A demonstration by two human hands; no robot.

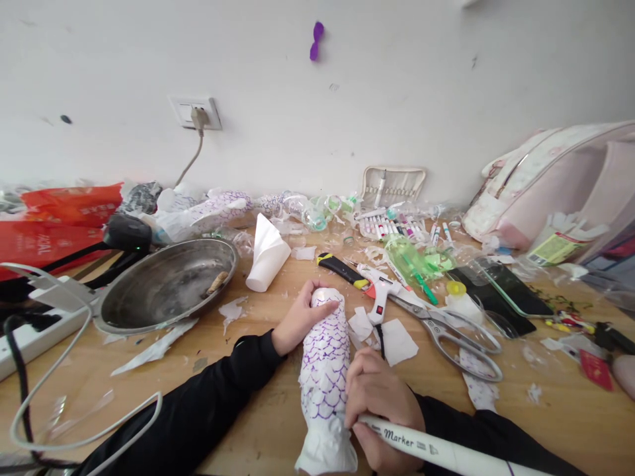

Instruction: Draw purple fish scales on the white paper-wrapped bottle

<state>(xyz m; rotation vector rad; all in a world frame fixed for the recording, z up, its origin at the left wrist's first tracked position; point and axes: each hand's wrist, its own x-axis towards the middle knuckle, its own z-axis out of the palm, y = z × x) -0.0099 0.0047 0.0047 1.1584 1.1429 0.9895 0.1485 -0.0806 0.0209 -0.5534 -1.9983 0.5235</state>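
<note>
A white paper-covered, bottle-like form lies lengthwise in front of me, its narrowed end toward me. Rows of purple scale-shaped lines cover most of its surface, while the near end is plain white. My left hand is wrapped around its far end, thumb on top. In my right hand is a thick white marker, its labelled barrel pointing to the lower right. The fingers of that hand rest against the form's right side, and they hide the marker's tip.
A metal basin stands left, near a power strip and loose cables. Beyond my hands lie a paper roll, a utility knife, a glue gun and scissors. Phones, markers and a backpack are right.
</note>
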